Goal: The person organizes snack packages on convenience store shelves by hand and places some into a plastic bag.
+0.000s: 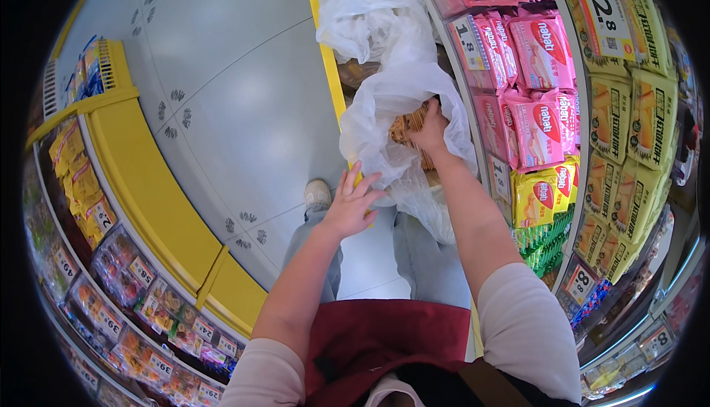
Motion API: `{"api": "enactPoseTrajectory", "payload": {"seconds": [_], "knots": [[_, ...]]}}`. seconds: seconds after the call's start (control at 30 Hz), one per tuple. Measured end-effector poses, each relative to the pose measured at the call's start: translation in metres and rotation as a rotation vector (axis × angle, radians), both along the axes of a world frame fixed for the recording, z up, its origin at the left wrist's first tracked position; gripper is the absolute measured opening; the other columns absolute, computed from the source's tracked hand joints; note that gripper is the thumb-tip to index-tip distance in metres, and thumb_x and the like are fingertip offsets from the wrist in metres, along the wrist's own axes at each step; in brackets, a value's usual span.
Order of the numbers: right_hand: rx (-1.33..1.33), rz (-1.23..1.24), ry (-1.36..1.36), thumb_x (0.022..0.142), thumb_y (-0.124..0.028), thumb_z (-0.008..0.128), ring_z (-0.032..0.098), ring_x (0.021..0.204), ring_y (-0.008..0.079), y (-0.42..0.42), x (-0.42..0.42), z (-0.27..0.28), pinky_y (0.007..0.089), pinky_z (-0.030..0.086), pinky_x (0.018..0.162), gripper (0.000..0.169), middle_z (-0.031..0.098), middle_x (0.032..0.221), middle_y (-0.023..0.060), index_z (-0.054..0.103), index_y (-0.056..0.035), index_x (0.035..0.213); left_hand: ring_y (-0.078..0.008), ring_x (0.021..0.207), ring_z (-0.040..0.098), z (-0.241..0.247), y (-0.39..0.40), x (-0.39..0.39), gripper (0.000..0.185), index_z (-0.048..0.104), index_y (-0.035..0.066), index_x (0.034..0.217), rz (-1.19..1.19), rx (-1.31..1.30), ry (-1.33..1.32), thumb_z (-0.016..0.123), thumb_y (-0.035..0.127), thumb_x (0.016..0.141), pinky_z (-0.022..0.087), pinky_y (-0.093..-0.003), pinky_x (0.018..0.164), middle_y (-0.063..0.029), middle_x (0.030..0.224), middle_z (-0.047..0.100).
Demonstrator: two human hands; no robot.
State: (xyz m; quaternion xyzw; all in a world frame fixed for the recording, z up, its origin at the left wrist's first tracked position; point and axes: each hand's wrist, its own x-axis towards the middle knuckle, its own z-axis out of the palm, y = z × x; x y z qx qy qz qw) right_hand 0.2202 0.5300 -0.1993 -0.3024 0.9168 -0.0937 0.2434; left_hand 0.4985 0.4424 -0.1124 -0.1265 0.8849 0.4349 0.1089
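My right hand (pixel 431 128) reaches into an open white plastic bag (pixel 369 105), its fingers on brown stick-like snacks (pixel 407 127) inside. Whether the fingers close on the snacks cannot be made out, as the fingertips are partly hidden. Left of the bag's lower edge, my left hand (pixel 352 202) is spread with its fingers apart, near the yellow shelf edge (pixel 327 69). Another crumpled white plastic bag (pixel 371 13) lies beyond, at the top of the same low bin.
Pink wafer packs (pixel 541 52) fill the shelf at the right, with yellow wafer packs (pixel 535 199) below and yellow-green cracker packs (pixel 646 118) farther right. Across the tiled floor (pixel 244 74) stands a yellow-edged display (pixel 150 185) of packaged snacks. My shoe (pixel 317 193) is near the bin.
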Motion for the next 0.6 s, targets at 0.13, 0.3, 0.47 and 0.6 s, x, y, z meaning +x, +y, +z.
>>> {"api": "enactPoseTrajectory", "payload": {"seconds": [0.13,0.3,0.47,0.6], "knots": [[-0.066,-0.049,0.081,0.060,-0.031,0.088,0.058,0.120,0.0379,0.011,0.008,0.012,0.0438,0.046,0.104,0.105,0.059,0.130,0.0208,0.033,-0.0026,0.145,-0.0408,0.154,0.005,0.009,0.000,-0.005,0.047,0.064,0.020,0.124,-0.005,-0.002,-0.086,0.077,0.018,0.079,0.018,-0.0594,0.123,-0.0021,0.155,0.038],[0.038,-0.195,-0.376,0.067,-0.032,0.084,0.059,0.118,0.0371,0.040,0.015,0.083,0.0429,0.047,0.103,0.103,0.056,0.135,0.0187,0.030,-0.0060,0.150,-0.0399,0.152,0.018,0.055,0.005,-0.016,0.053,0.063,0.018,0.127,0.101,0.042,-0.153,0.080,0.018,0.077,0.024,-0.0617,0.119,-0.0075,0.153,0.040],[-0.554,-1.039,-1.036,0.080,-0.012,0.076,0.059,0.121,0.0296,0.076,0.077,0.210,0.0444,0.052,0.099,0.078,0.054,0.136,0.0123,0.031,-0.0131,0.145,-0.0325,0.138,0.044,0.115,0.037,-0.010,0.071,0.046,0.014,0.146,0.678,0.786,-0.411,0.079,0.026,0.085,0.041,-0.0505,0.109,-0.0120,0.150,0.045],[-0.871,-1.032,-1.308,0.082,-0.006,0.074,0.056,0.126,0.0293,0.089,0.111,0.341,0.0461,0.053,0.098,0.083,0.049,0.139,0.0131,0.021,-0.0134,0.145,-0.0245,0.131,0.051,0.250,0.034,-0.020,0.080,0.029,0.012,0.156,0.880,1.463,-0.415,0.074,0.024,0.091,0.049,-0.0387,0.101,-0.0115,0.145,0.049]]}}
